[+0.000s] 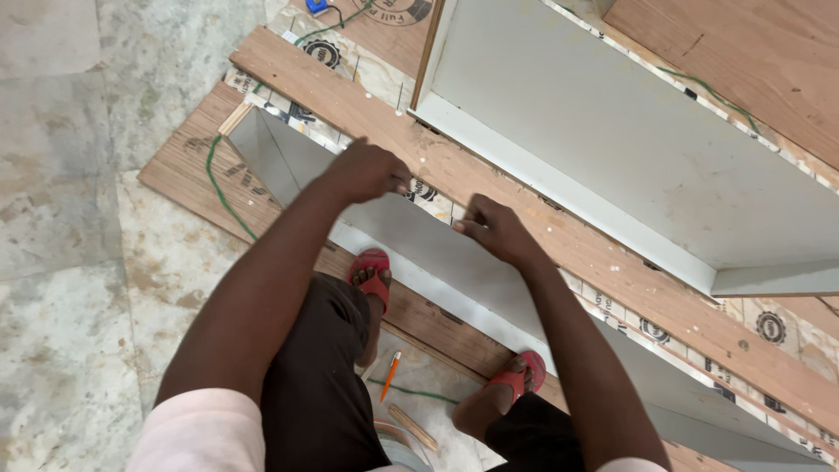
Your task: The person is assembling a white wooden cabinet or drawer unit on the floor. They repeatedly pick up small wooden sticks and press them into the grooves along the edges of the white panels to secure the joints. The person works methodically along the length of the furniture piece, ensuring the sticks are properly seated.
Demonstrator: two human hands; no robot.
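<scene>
Both hands grip the top edge of a grey laminated board (419, 253) standing on edge across plywood sheets (524, 210): left hand (367, 170) and right hand (494, 227) closed over it, steadying it upright.

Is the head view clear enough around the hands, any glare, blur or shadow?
Head view: even, soft light, no glare; both the left hand and right hand on the grey panel are sharp; only faint shadow under the arms; straight board edges bow slightly toward the frame corners.
</scene>
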